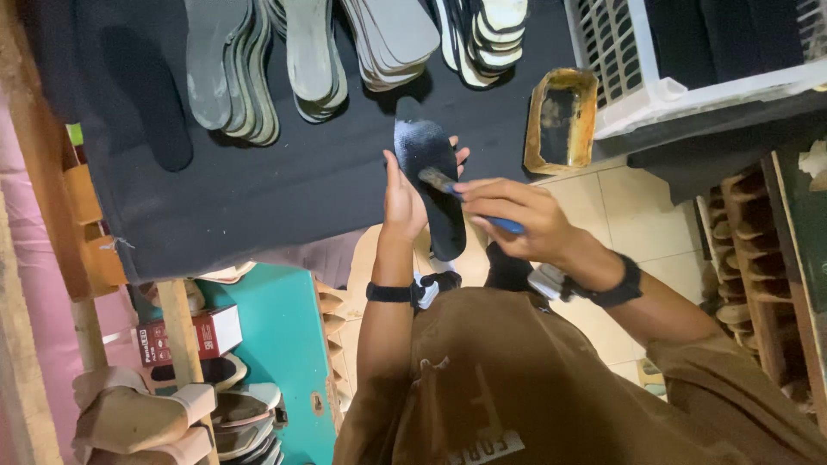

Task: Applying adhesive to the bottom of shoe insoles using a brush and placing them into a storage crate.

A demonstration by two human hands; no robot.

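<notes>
Over the near edge of the black-covered table point(284, 189), a black insole point(431, 185) is gripped from beneath by the left hand point(403, 202) while a blue-handled brush point(469, 202), pinched in the right hand point(517, 220), is best drawn evenly along it, glue tin point(560, 120) near.

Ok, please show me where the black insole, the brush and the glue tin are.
black insole point(428, 159), head view, on its wide upper part.
brush point(438, 180), head view, on the bristle end.
glue tin point(561, 120), head view, on its dark inside.

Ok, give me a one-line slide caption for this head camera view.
Left hand holds a black insole while the right hand runs a blue-handled brush over it, beside a yellow-rimmed tray.
</notes>
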